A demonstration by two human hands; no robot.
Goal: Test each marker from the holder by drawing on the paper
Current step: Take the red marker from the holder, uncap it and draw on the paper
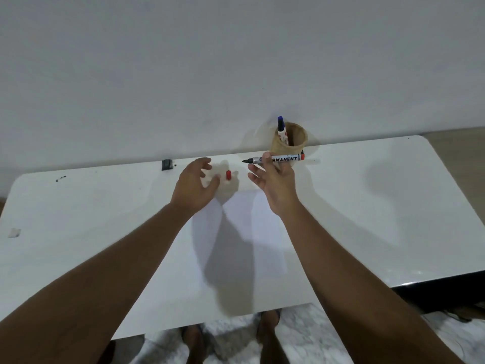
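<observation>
My right hand holds an uncapped marker marked PERMANENT level above the table, its dark tip pointing left and a red end on the right. Its red cap lies on the table between my hands. Just left of the cap hovers my left hand, fingers spread and holding nothing. A tan cylindrical holder stands at the table's far edge behind my right hand, with a blue-capped marker upright in it. A white sheet of paper lies on the table under my forearms.
The white table runs along a pale wall. A small dark block sits at the far edge to the left, with dark specks farther left. A scrap of tape lies near the left edge. My feet show below the table's front edge.
</observation>
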